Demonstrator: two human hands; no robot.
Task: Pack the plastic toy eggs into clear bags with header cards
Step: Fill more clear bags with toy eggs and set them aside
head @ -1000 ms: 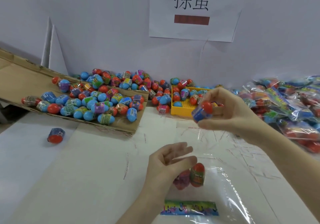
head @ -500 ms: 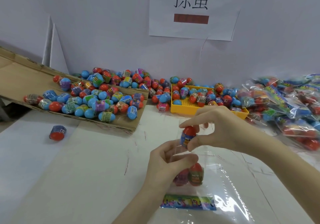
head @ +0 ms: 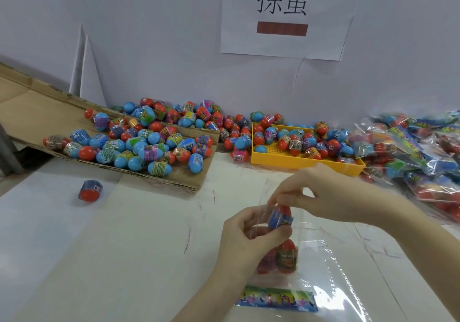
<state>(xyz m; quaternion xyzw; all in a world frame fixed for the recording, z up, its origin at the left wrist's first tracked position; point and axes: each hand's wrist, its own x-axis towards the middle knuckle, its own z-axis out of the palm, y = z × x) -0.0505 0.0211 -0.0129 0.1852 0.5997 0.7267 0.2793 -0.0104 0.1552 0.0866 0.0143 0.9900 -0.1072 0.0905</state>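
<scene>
A: Entry. Landmark: the clear bag (head: 321, 267) lying on the white table (head: 99, 259). State of hands?

B: Left hand (head: 245, 242) curls round the bag's open mouth, thumb and fingers pinching the film. Right hand (head: 321, 192), just above the mouth, pinches a blue-and-red egg (head: 280, 217) by its red top; the egg's lower half sits at the opening, apparently behind film.

A: Contents so far?

B: Two eggs (head: 280, 259) already inside, touching each other, below the left thumb. The header card (head: 277, 298) is at the bag's closed end, nearest the camera.

A: Finished stock?

B: A heap of filled bags (head: 410, 152) well to the right of the bag. Count not readable.

A: Remaining?

B: Plenty. Loose eggs in the yellow tray (head: 306, 163) beyond the bag, more on the cardboard sheet (head: 29, 107) far left of it, and one stray egg (head: 90, 190) alone on the table to the left.

A: Judgement?

B: This bag is mid-fill, third egg going in; how many per bag, cannot tell. Sealing not yet done. Overall batch partly finished.
</scene>
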